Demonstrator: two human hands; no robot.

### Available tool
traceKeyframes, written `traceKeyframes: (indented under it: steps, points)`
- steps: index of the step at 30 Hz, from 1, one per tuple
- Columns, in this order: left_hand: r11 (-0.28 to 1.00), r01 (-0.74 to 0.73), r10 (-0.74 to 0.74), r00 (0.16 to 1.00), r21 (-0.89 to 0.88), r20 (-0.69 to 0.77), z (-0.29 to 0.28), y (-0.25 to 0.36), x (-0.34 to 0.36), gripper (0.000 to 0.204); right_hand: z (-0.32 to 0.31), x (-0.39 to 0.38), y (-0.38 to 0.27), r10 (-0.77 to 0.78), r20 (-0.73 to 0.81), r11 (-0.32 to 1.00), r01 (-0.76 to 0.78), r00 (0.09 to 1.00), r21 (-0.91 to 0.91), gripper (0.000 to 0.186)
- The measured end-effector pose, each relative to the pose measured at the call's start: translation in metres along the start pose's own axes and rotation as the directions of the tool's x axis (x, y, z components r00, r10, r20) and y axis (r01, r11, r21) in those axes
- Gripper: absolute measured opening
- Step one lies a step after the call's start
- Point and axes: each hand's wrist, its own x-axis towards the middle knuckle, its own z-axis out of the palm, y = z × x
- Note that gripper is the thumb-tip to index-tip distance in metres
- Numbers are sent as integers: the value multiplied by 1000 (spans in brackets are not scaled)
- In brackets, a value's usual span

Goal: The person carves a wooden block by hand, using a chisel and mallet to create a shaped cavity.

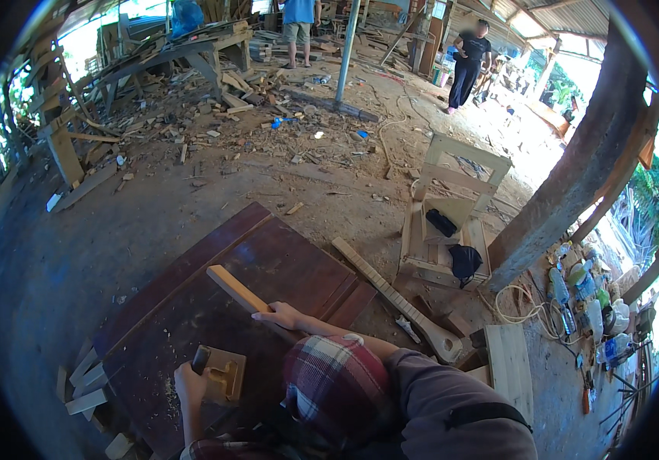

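My left hand (190, 386) is closed at the near left side of a flat, squarish wooden block (231, 380). The block has a raised shape on top, and a short dark knob (201, 359) stands by my fingers; its exact kind is unclear. My right hand (282, 317) grips a long pale wooden strip (230, 287), which slants from far left to near right. Its near end is hidden behind my forearm and plaid cloth (337, 383). Both lie over a dark reddish-brown wooden panel (268, 238) with some shavings on it.
Right of the panel lie a long-necked wooden piece (391, 295) and a wooden chair (440, 257) with dark items on it. Offcuts (86, 391) edge the left side. A leaning post (567, 153), plastic bottles (605, 322) and two people (469, 65) are farther off.
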Motion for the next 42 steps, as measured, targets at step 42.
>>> traceKeyframes:
  steps: [42]
  points:
    - [995,-79,62,973,-66,-220,2,-1,-21,22,-75,36,-241,-207,-64,952,216,976,215,58]
